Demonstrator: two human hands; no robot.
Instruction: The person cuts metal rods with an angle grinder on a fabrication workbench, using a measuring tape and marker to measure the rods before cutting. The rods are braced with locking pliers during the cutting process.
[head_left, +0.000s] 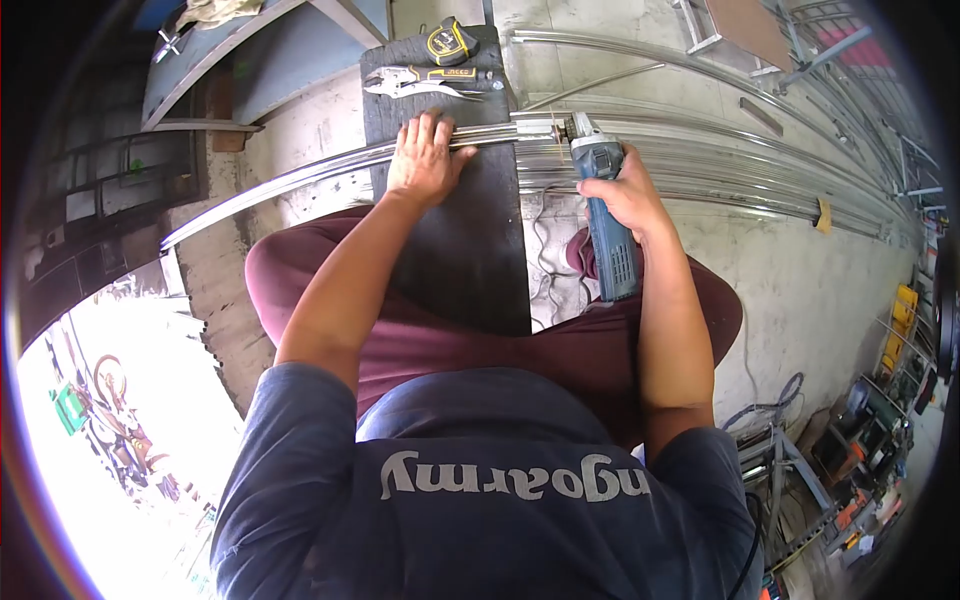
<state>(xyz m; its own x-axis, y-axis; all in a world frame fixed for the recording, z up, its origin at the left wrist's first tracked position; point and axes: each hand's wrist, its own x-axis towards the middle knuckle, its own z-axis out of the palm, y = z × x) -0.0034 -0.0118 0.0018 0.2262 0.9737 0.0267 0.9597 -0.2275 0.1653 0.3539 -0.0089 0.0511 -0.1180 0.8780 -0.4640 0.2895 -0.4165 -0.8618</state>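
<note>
My left hand (425, 160) presses over a bundle of shiny metal tubes (330, 166) lying across a black bench (460, 230), its fingers curled over the far side and its thumb out to the right. My right hand (632, 200) is wrapped round the body of a blue angle grinder (606, 235). The grinder's head points away from me, and its thin disc (566, 135), seen nearly edge-on, is right at the tubes just past the bench's right edge. Locking pliers (420, 82) and a black and yellow tape measure (450, 42) lie at the bench's far end.
More long metal tubes (720, 185) lie on the concrete floor to the right, some tied with a tan band (823, 215). A grey cable (543, 265) winds beside the bench. A metal-framed table (290, 60) stands at the far left. Tools and a stand (795, 460) are at the lower right.
</note>
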